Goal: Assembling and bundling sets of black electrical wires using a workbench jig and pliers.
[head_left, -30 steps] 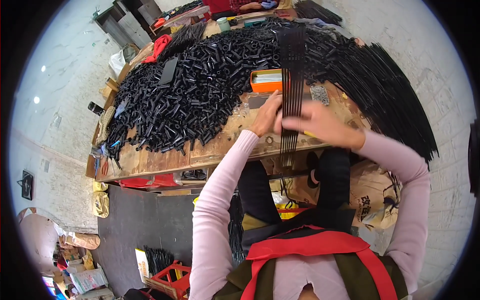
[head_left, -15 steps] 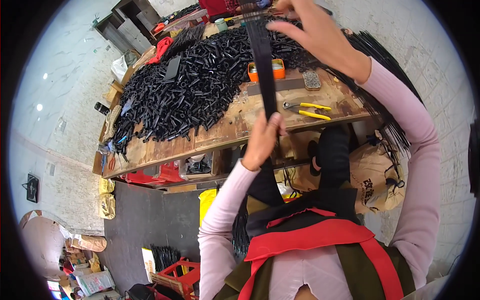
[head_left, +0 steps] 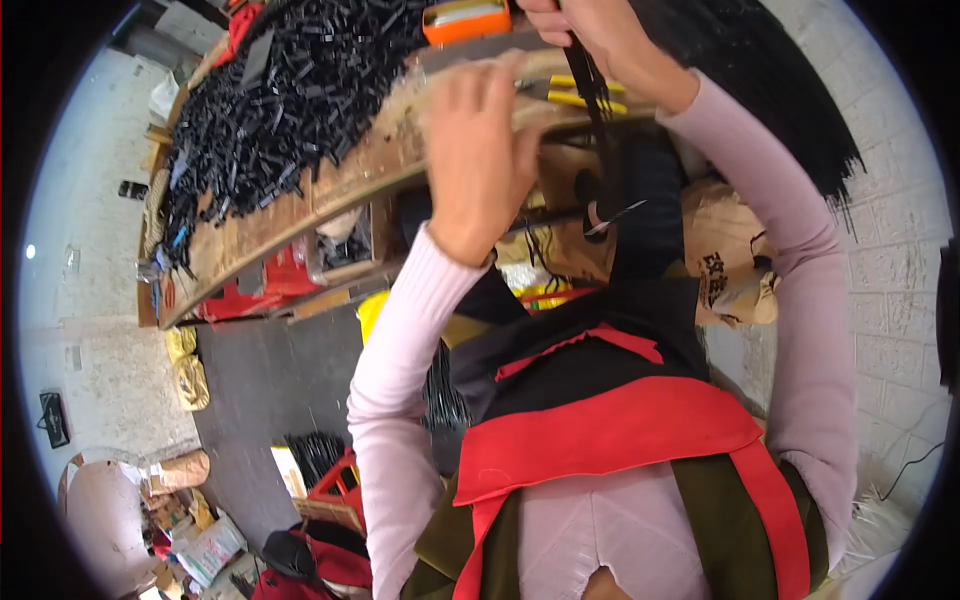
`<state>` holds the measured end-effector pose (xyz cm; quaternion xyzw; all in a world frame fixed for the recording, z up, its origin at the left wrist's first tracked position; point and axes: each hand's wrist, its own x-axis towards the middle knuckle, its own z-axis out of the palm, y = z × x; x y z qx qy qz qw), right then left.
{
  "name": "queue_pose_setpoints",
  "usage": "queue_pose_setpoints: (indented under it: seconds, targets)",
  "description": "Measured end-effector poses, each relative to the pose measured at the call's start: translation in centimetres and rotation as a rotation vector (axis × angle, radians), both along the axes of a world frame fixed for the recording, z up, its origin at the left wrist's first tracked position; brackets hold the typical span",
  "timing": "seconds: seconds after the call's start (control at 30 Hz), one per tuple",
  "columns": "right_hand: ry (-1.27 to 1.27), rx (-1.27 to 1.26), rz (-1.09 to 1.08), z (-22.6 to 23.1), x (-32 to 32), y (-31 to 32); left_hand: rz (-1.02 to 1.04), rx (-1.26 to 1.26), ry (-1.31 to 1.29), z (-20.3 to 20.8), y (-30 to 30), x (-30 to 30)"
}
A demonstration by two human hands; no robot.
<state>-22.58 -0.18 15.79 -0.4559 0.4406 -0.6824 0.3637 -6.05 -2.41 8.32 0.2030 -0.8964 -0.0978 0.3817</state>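
At the top of the view, my right hand (head_left: 615,40) is closed round a thin black bundle of strips (head_left: 592,88). The bundle hangs down from the fist past the bench edge, and its lower end is smeared by motion. My left hand (head_left: 472,160) is raised over the bench's front edge with its thumb apart from the fingers. It is blurred, and nothing shows in it. Between the hands lie yellow-handled pliers (head_left: 575,95), partly covered by the bundle.
A large heap of short black tubes (head_left: 300,100) covers the wooden bench (head_left: 350,180) on the left. An orange box (head_left: 466,22) stands at the back. Long black strands (head_left: 760,90) spill over the bench's right side. A brown sack (head_left: 725,250) is below.
My left hand has let go of the black bundle and moved up and left. My right hand, open before, is now closed on the bundle. The view has tilted downward.
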Motion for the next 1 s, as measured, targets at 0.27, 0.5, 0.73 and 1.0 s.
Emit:
queue_pose_setpoints:
  seconds: [0.27, 0.5, 0.73, 1.0]
  targets:
    - [-0.108, 0.160, -0.216, -18.0, 5.7, 4.0, -0.553, 1.171, -0.194, -19.9, 0.2, 0.4]
    - [-0.218, 0.291, -0.127, -25.6, 9.1, 7.1, -0.456, 1.492, -0.452, -24.6, 4.9, 5.3]
    - [-0.300, 0.309, 0.013, -23.6, 7.6, 6.4, -0.337, 1.000, -0.661, -18.5, 2.7, 6.5]
    - [-0.375, 0.297, 0.035, -25.6, 5.7, 1.5, -0.036, 0.636, -0.183, -6.9, -8.0, 7.2]
